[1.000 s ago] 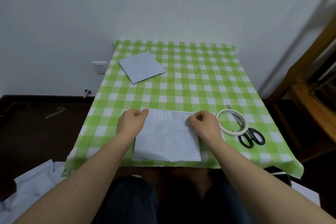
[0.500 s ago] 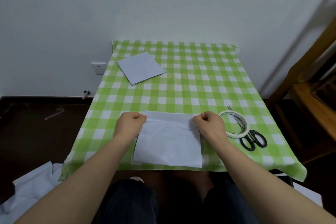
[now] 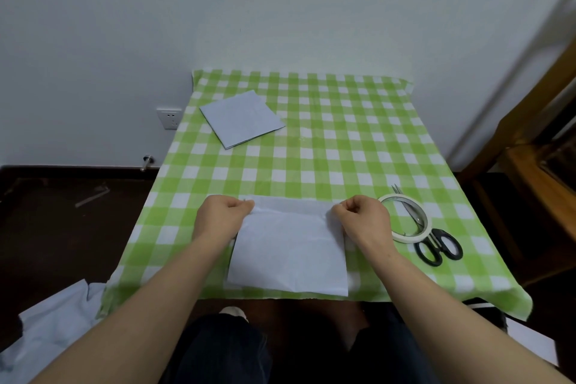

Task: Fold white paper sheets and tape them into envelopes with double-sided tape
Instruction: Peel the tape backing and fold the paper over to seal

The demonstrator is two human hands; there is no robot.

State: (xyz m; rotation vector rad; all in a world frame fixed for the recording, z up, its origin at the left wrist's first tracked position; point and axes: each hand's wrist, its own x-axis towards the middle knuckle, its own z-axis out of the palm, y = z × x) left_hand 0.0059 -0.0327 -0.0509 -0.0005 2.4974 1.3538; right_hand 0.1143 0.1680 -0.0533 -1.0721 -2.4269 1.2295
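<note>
Two far corners of the sheet (image 3: 290,256), flat at the near edge of the table (image 3: 343,150) with a wider strip along its far side, are pinched by the curled left hand (image 3: 223,215) and right hand (image 3: 364,217); tape (image 3: 411,238) and scissors (image 3: 438,245) are seen just right, a folded paper (image 3: 241,118) far left.

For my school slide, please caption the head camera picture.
Left hand and right hand pinch the far edge of a white paper sheet on a green checked tablecloth.
</note>
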